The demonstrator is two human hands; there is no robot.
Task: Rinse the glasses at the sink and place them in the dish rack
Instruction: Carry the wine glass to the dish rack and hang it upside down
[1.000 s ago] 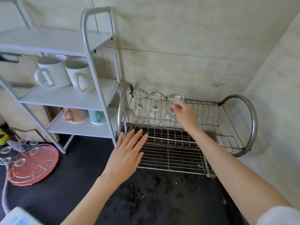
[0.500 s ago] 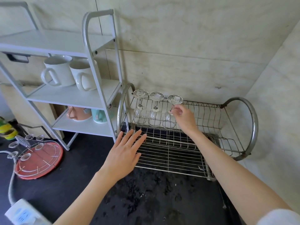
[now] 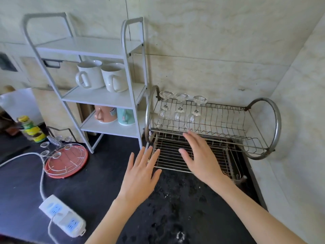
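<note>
Right hand withdrawn from glasses, both hands empty, labels unreadable

Pale marble-tiled walls, black countertop, white shelf unit

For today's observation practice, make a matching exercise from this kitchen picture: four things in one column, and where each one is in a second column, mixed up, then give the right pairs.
Things
1. stemmed glasses
2. white mugs
3. power strip
4. red tray

Places
A. on the black counter, under a wire holder
B. upside down in the dish rack's upper tier
C. on the black counter, nearest the camera
D. on the middle shelf of the white stand

Pairs: 1-B, 2-D, 3-C, 4-A
</note>
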